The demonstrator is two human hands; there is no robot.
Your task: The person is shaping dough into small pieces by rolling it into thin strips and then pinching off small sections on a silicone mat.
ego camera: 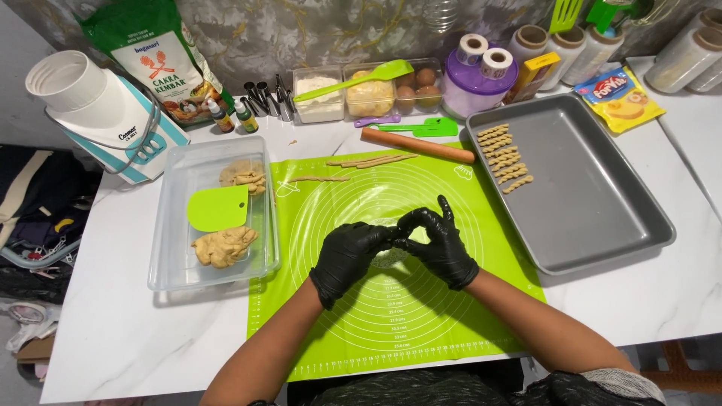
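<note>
At frame centre, the black-gloved left hand (350, 256) and black-gloved right hand (440, 248) meet fingertip to fingertip above the lime-green silicone mat (451, 203) — both equally near, pinching something hidden; dough cannot be confirmed.

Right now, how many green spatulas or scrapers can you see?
4, maybe more hidden: scraper in the clear tub, spatula across the ingredient boxes, small scraper by the rolling pin, slotted turner at the back.

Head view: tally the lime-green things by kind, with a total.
Baking mat: 1
Dough scraper in the clear tub: 1
Spatula across the containers: 1
Small green tool by the rolling pin: 1
Total: 4
</note>
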